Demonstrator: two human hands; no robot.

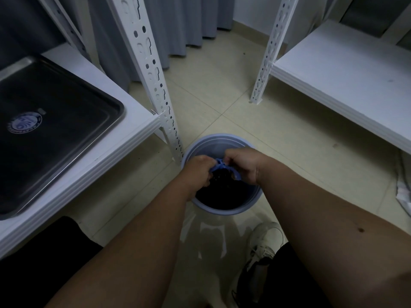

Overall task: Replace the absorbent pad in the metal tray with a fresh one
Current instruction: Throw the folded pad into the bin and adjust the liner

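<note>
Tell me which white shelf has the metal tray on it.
The shelf on the left holds the metal tray; the shelf on the right is bare where it shows.

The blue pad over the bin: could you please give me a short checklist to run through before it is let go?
1. Both hands grip the bunched blue pad, left hand and right hand: ok.
2. Pad held above the open bin, inside its rim: ok.
3. Room left in the bin: cannot tell, its inside is dark.
4. Metal tray on the left shelf has no pad in it: ok.
5. Fresh pad within reach: cannot tell, none clearly in view.
</note>
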